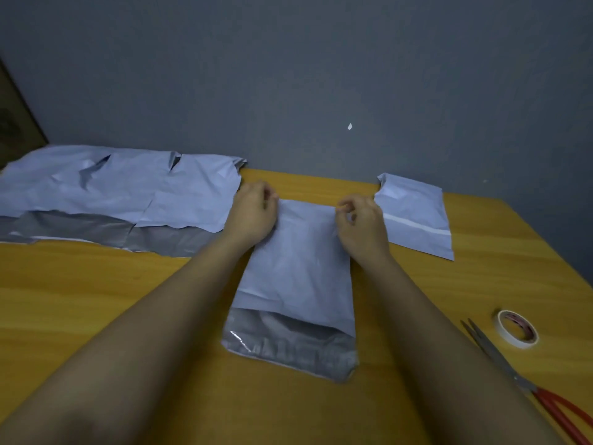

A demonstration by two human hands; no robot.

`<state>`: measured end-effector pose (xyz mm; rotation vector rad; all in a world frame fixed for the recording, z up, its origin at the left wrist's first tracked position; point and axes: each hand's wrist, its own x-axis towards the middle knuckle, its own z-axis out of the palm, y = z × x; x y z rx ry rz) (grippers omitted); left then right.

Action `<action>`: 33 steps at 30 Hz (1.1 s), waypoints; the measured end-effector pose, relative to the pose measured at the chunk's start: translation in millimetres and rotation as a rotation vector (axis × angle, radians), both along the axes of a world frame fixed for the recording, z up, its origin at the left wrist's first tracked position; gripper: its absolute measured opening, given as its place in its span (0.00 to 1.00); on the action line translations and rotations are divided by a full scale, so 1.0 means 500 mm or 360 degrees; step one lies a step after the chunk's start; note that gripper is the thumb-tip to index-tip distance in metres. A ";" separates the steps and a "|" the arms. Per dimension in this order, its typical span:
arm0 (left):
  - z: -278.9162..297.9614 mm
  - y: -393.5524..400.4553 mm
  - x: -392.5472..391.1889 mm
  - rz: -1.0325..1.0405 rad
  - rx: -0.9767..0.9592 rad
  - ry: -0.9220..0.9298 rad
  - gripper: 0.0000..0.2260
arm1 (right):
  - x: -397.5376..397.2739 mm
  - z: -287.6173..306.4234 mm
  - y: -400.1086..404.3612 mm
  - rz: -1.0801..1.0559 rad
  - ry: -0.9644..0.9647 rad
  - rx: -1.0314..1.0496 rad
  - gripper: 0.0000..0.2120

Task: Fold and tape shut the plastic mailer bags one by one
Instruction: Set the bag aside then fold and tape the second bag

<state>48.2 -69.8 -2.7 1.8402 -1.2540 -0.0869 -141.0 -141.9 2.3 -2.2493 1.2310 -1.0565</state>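
A white plastic mailer bag (298, 264) lies flat in the middle of the wooden table (96, 293), its grey open flap toward me. My left hand (253, 211) pinches the bag's far left corner. My right hand (361, 224) pinches the far right corner. Both hands have curled fingers at the bag's far edge. A roll of white tape (516, 329) lies at the right, near red-handled scissors (526, 380).
Several unfolded mailer bags (112, 194) overlap at the back left. One folded, taped mailer (414, 216) lies at the back right. A grey wall stands right behind the table. Bare wood shows at the front left.
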 end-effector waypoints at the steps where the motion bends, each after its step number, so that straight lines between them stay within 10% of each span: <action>1: 0.003 0.019 -0.008 -0.0129 -0.0099 -0.0091 0.08 | 0.000 0.000 0.017 0.0143 0.0032 -0.0091 0.08; 7: -0.036 0.120 -0.045 -0.0659 0.0135 -0.0739 0.10 | -0.009 -0.041 0.112 0.0653 0.0625 -0.0171 0.18; 18: 0.000 0.141 -0.074 -0.0502 0.1182 -0.0599 0.31 | -0.025 -0.033 0.140 0.0447 0.1098 0.0325 0.34; 33: 0.003 0.259 -0.139 -0.0436 0.1324 -0.0675 0.40 | -0.090 0.010 0.215 0.0467 0.1405 0.0472 0.40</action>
